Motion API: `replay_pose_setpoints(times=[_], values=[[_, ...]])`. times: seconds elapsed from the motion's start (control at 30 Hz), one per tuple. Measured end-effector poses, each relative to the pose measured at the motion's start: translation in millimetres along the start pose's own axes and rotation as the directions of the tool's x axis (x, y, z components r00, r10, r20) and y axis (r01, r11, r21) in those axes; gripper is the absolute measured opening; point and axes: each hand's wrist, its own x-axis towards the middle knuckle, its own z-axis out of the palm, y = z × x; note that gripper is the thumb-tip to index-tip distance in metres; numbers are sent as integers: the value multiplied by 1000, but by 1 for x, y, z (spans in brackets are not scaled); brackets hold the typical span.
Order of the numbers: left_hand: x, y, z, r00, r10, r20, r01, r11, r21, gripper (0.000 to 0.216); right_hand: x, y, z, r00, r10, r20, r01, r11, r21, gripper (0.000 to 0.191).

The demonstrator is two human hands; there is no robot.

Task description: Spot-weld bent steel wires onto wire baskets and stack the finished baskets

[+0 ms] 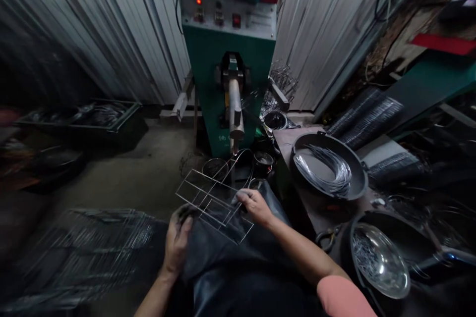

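Pinching wire frame [210,202], right hand [256,205] angled leftward.

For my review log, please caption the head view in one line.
Right hand holds a thin silver wire frame, left hand close by, before a green metal machine.

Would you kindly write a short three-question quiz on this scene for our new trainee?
1. Multiple choice: What lies in the round pan nearer the green machine?
A) Small wire pieces
B) A coil
C) Gloves

2. True or false: The red indicator lamp on the machine's panel is lit.

3. Fill in: The right grip holds a rectangular grid made of ____.

Key: 1. B, a wire coil; 2. True; 3. wire.
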Motion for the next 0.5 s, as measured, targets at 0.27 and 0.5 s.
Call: replay_pose_setpoints(times=[0.27, 0.5], values=[[-52, -45, -49, 491, 269, 829, -848, 367, 383, 38, -3, -39, 23, 972, 211, 104, -234, 920, 314, 48], [-34, -41, -51, 447, 285, 848, -878, 319, 356, 42, -13, -54, 34, 968, 193, 161, -242, 893, 380, 46]])
